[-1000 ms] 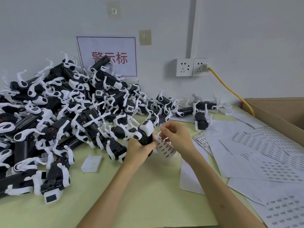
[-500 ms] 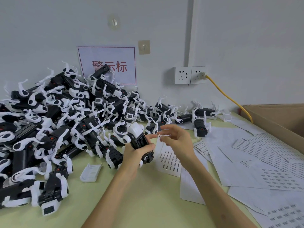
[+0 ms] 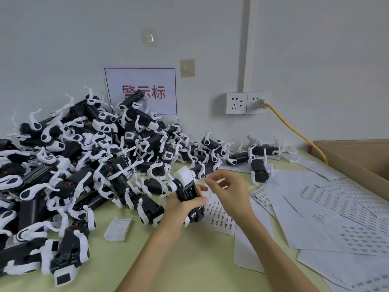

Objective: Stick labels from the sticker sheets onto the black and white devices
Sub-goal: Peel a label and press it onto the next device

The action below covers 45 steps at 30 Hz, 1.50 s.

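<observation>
Devices [image 3: 84, 165] in black and white lie heaped over the left half of the table [image 3: 189, 262], the pile rising against the wall below a paper sign [image 3: 141, 91] with red characters. A few more of them trail along the back edge toward the right.

One device [image 3: 187, 189] is lifted out of the heap near the middle of the view. The left hand [image 3: 179, 209] grips it round its black body, fingers wrapped over the front, with the white end pointing up and away and the dark round end just below the palm. The right hand [image 3: 229, 190] hovers just beside it on the right, fingers loosely curled, thumb and forefinger drawn close together toward the device. Whether a label sits between those fingertips I cannot tell.

Under both hands a small sticker sheet [image 3: 221, 218] lies flat on the table. More sticker sheets [image 3: 336, 207] overlap across the right side. A loose white plastic cover [image 3: 119, 228] rests on the table in front of the pile. A cardboard box [image 3: 357, 159] stands at the far right, and a yellow cable [image 3: 294, 131] runs from the wall sockets [image 3: 246, 103] down behind it.
</observation>
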### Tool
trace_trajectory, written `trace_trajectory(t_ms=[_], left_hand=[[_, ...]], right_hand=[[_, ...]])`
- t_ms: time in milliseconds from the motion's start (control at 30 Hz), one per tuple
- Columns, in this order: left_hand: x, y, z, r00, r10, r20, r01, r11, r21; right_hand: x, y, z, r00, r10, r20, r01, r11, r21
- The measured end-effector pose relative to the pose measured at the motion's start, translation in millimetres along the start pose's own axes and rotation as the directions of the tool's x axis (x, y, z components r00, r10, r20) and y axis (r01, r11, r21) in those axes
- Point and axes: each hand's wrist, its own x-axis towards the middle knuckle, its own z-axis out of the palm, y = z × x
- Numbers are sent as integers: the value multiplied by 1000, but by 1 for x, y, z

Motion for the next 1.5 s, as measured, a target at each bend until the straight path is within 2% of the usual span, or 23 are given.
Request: trace_trajectory(t_ms=[167,333,500,667,800,1133,1300,1367,1500], left_hand=[[0,4,-2,998,-4,-71,-2,996,-85],[0,6,-5,997,36,-71,-42,995,-86],[-2,6,-2,997,53,-52,-51,997,53],[-4,4,1,995,88,-48,-79,984,160],[-3,-1,0,987,160,-1,-155,953,260],[3,-12,-1,972,233,-17,-209,896,392],[3,-15,0,971,238,-3,-218,895,388],[3,-16,1,976,217,11,-206,912,355],[4,-17,3,987,154,-47,-139,961,239]], right_hand=[[-1,2,1,996,-51,74,58,994,-94],[-1,7,2,997,-16,79,25,993,-113],[-1,4,0,999,-43,31,46,994,-100],[-1,2,-2,996,-63,57,71,987,-141],[-2,1,-3,994,-81,78,92,985,-147],[0,4,-1,995,-51,90,69,976,-207],[-2,3,-1,993,-51,104,76,966,-248],[-3,2,0,994,-84,66,99,958,-269],[-3,3,1,993,-121,12,120,966,-230]])
